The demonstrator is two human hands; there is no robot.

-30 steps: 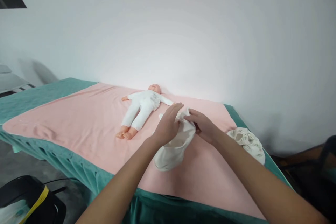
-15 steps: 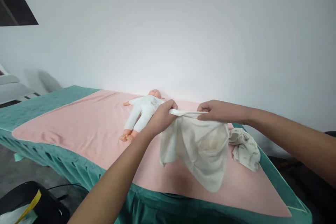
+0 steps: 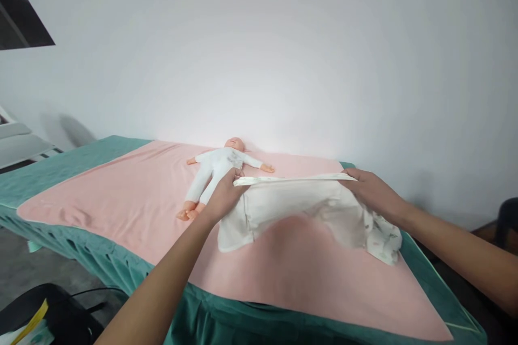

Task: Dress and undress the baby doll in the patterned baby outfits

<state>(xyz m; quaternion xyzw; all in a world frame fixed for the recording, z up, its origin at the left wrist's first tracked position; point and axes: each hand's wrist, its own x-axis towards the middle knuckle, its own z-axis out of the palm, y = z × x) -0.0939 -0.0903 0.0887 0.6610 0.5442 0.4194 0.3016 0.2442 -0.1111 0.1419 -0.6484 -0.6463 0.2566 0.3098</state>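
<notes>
White cloth (image 3: 275, 199) spans crosswise above a pink sheet (image 3: 133, 197), its long upper edge pinched at one end by the left hand (image 3: 225, 194), at the other by the right hand (image 3: 372, 193); a doll (image 3: 219, 161) lies beyond, nearer the left.

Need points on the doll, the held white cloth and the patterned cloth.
doll (image 3: 219, 159): head view, on its torso
held white cloth (image 3: 279, 200): head view, on its hanging middle
patterned cloth (image 3: 386, 241): head view, on its crumpled middle
</notes>
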